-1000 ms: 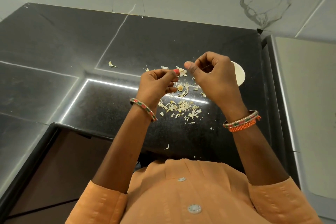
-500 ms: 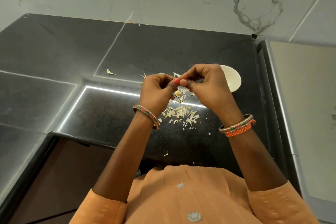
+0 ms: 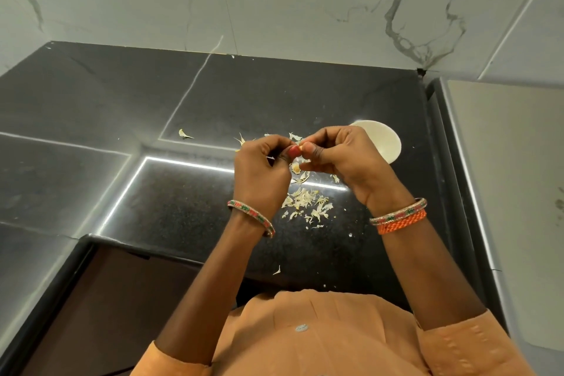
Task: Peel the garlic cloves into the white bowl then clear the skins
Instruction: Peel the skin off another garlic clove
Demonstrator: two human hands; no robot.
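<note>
Both hands meet above the counter, fingertips pinching one small pale garlic clove (image 3: 300, 148) between them. Left hand (image 3: 262, 168) has fingers curled, thumb with red-painted nail pressed against the clove; right hand (image 3: 341, 156) curls round it from the other side, thumb tip touching the same spot. Clove is mostly hidden by the fingers, only a sliver shows. Directly below the hands: a scattered pile of dry, whitish garlic skins (image 3: 308, 201) on the black speckled stone countertop (image 3: 189, 201), with stray flakes further left and near the front edge. Round white bowl (image 3: 386, 143) sits on the counter just behind the right hand, partly covered by it; contents not visible. Patterned bangle on the left wrist, patterned bangle plus orange braided band on the right. White marble-look wall (image 3: 274, 0) behind.
</note>
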